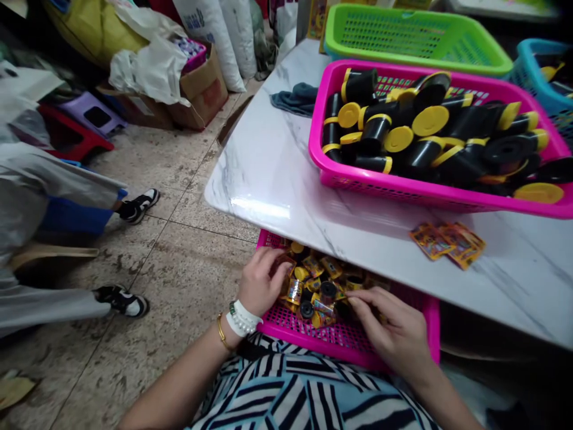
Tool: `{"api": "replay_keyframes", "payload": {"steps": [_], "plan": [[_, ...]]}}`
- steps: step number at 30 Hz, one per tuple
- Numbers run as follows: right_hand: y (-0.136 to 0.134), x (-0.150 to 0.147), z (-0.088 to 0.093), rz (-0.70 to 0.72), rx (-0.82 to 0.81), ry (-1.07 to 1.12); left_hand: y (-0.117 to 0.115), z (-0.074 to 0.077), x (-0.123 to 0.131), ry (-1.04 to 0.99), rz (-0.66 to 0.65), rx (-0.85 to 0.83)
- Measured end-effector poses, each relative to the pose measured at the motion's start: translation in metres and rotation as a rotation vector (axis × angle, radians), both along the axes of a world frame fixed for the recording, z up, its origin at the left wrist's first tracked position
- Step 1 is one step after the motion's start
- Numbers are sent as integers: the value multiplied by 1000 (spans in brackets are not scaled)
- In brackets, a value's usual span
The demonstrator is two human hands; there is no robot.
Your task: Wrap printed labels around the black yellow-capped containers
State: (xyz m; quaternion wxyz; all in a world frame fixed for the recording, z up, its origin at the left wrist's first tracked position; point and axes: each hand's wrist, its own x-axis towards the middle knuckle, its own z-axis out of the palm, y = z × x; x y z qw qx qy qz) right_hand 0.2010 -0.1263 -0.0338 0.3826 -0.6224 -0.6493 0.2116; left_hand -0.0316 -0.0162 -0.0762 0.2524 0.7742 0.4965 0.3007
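Note:
A pink basket (pixel 308 334) sits at my lap, partly under the table edge. In it lie small black canisters with yellow lids, several of them wearing orange printed labels, such as one labelled canister (pixel 294 291). My left hand (pixel 259 283) reaches in at the basket's left side with its fingers curled among the canisters; what they hold is hidden. Over the right part of the basket, my right hand (pixel 396 325) has thumb and forefinger pressed together at the edge of the pile. Whatever is in that pinch is too small to make out.
On the marble-patterned table (pixel 259 179) stands a larger pink basket (pixel 380 179) full of black, yellow-lidded canisters. Orange printed cards (pixel 447 242) lie near the edge, a dark cloth (pixel 295 98) farther back. Behind are green (pixel 416 60) and blue baskets (pixel 528 77). A person's legs (pixel 58 179) are at left.

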Motion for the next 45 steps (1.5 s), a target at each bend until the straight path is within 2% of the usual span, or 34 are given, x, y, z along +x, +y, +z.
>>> {"api": "replay_keyframes", "payload": {"steps": [5,8,12,14,16,19,22,24,26,30,35,37,41,43,45], "plan": [[11,-13,-15,54,14,1,8,-3,17,553,-174,-214],[17,-17,-19,85,26,-10,14,-3,27,604,-172,-244],[15,-13,-20,57,-7,33,15,3,25,575,-166,-244],[12,-10,-17,8,-61,100,10,14,20,470,-150,-238],[9,-9,-13,-68,-150,208,5,30,15,169,-74,-293],[10,-16,-6,-151,-311,441,0,53,15,-395,81,-531],[21,-31,-2,-132,-435,690,-2,63,24,-620,107,-760],[28,-41,-1,-106,-503,797,-5,61,31,-671,83,-846],[34,-47,-1,-140,-515,834,-9,58,36,-692,65,-859],[36,-48,1,-250,-376,768,-19,61,35,-728,98,-702],[33,-48,5,-230,-318,661,-26,78,30,-622,53,-519],[33,-50,6,-237,-305,659,-27,77,33,-640,51,-563],[35,-51,6,-206,-244,603,-26,63,39,-731,-1,-825],[36,-47,7,-151,-237,538,-22,56,37,-698,-2,-847],[38,-38,10,-89,-265,481,-15,54,32,-582,-40,-789]]}}
